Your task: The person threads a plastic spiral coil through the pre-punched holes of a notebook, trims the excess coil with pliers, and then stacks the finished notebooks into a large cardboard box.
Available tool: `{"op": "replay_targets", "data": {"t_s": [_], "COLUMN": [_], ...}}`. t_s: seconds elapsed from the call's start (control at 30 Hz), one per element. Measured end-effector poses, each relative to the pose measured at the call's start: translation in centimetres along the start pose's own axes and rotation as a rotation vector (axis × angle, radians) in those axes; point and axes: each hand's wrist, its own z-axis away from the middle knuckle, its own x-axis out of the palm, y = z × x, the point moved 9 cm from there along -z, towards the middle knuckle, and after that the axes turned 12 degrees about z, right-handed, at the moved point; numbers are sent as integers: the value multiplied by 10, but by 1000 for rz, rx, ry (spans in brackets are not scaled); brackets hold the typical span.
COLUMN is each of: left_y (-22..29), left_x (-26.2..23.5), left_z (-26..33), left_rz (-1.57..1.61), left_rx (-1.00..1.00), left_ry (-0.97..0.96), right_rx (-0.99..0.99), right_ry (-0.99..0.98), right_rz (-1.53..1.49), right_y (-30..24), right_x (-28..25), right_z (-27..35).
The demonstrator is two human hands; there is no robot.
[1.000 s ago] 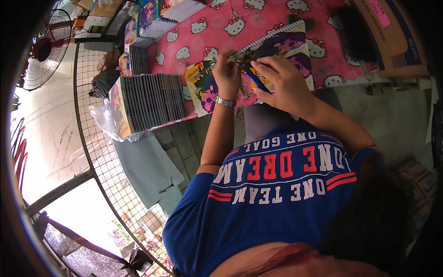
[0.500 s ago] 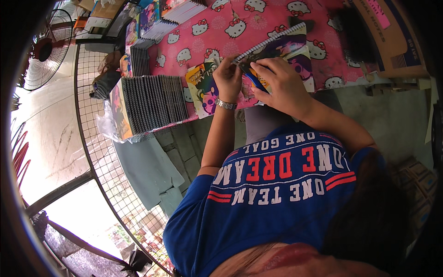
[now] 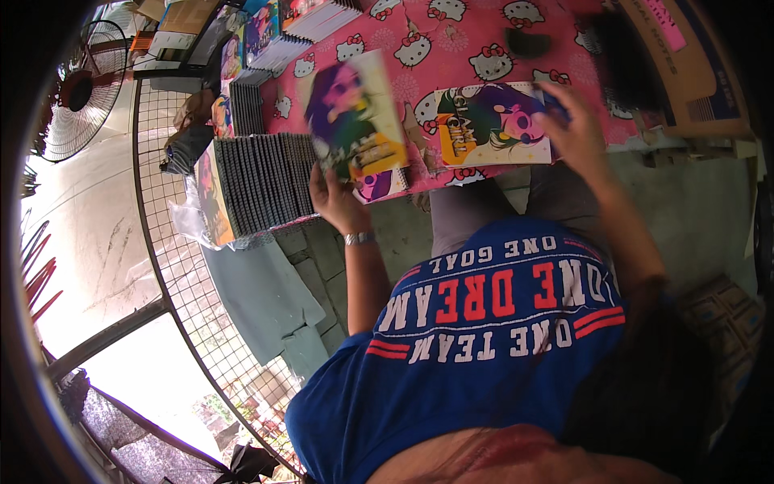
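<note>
My left hand (image 3: 339, 202) grips the lower edge of a spiral notebook (image 3: 355, 121), raised and tilted above the table, its purple and yellow cover blurred by motion. Under it, part of another notebook (image 3: 379, 187) shows at the table's near edge. Over at the right, my right hand (image 3: 579, 135) is closed around blue-handled pliers (image 3: 555, 105), which are mostly hidden by the fingers. It is by the right end of a further notebook (image 3: 492, 125) that lies flat with its illustrated cover up.
A row of stacked spiral notebooks (image 3: 270, 181) stands at the table's left edge, with more piles (image 3: 270, 36) behind it. The table has a pink patterned cover (image 3: 411, 52). A cardboard box (image 3: 685, 64) is at the right, a fan (image 3: 78, 89) at the far left.
My hands have moved apart. The left one has carried a notebook leftward, off the flat one now uncovered at right. My right hand has gone right with the pliers.
</note>
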Motion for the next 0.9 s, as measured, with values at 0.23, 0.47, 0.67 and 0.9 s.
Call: {"op": "replay_targets", "data": {"t_s": [0.23, 0.47, 0.67, 0.9], "left_y": [-28, -22, -81, -161], "left_x": [-98, 10, 251, 294], "left_z": [-9, -15, 68, 86], "left_rz": [-1029, -1197, -730, -828], "left_rx": [201, 370, 476, 166], "left_ry": [-84, -120, -1091, -1269], "right_rx": [-25, 182, 208, 87], "right_ry": [67, 212, 68, 213], "right_rz": [777, 928, 1284, 1167], "right_y": [125, 167, 171, 156], "right_x": [-15, -88, -55, -73], "right_z": [9, -70, -106, -104]}}
